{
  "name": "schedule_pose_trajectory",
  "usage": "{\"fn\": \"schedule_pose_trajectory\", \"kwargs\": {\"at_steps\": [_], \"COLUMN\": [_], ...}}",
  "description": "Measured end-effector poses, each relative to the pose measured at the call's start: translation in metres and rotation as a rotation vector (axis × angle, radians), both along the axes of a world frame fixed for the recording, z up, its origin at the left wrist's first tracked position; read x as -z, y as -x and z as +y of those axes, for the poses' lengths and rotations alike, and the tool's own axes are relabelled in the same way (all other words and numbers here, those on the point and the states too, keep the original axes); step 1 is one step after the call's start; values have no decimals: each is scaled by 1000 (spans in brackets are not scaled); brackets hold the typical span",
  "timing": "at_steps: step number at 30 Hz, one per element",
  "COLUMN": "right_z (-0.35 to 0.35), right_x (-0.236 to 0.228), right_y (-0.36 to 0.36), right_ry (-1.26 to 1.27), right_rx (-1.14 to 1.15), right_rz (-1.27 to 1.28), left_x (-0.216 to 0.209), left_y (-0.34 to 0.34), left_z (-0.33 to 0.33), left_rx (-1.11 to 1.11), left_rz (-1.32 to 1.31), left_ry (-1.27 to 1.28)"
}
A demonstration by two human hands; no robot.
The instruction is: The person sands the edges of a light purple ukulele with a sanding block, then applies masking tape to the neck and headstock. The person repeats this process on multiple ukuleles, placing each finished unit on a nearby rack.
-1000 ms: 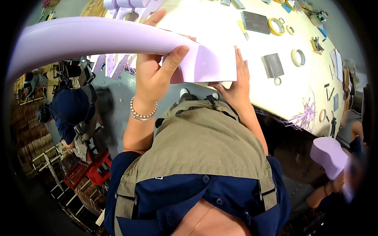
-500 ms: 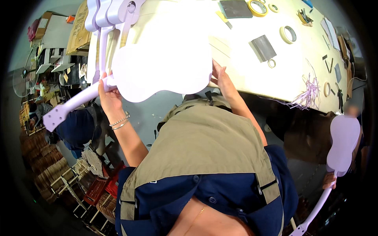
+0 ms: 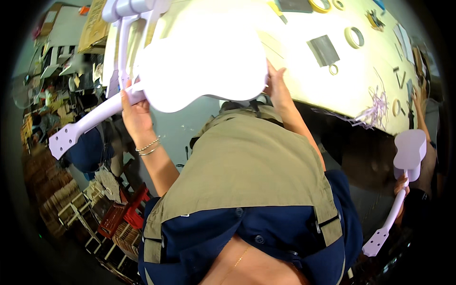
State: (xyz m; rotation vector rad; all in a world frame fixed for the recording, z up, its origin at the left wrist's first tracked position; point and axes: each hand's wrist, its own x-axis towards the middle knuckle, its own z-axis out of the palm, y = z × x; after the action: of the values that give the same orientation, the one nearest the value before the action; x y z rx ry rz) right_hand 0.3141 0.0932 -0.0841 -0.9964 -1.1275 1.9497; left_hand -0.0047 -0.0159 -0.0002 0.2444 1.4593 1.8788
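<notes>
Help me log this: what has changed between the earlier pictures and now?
The lilac instrument has turned from side-on to show its broad face, neck toward lower left. The left hand has moved leftward; the right hand stays at the instrument's edge. A co-worker's lilac instrument now shows its neck. The grey block and lilac strips remain on the table.

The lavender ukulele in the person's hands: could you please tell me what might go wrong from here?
The left hand holds the neck and the right hand is at the body's far end, so a slip might drop the ukulele.
Its body also looks close to the other lavender ukuleles, so turning it could knock or scuff them.
</notes>
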Motion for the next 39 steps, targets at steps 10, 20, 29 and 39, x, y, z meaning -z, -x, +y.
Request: {"fn": "schedule_pose_trajectory", "kwargs": {"at_steps": [10, 20, 29, 39], "right_z": [-4, 24, 25, 22], "right_x": [21, 74, 9, 22], "right_y": [-2, -50, -21, -19], "right_ry": [-26, -142, 227, 224], "right_rx": [102, 43, 329, 166], "right_rz": [218, -1, 340, 330], "left_x": [-34, -31, -55, -55], "left_y": [-44, -58, -78, -77], "left_z": [8, 22, 41, 38], "left_rx": [64, 370, 273, 222], "left_rz": [124, 166, 267, 330], "left_ry": [-153, -585, -449, -437]}}
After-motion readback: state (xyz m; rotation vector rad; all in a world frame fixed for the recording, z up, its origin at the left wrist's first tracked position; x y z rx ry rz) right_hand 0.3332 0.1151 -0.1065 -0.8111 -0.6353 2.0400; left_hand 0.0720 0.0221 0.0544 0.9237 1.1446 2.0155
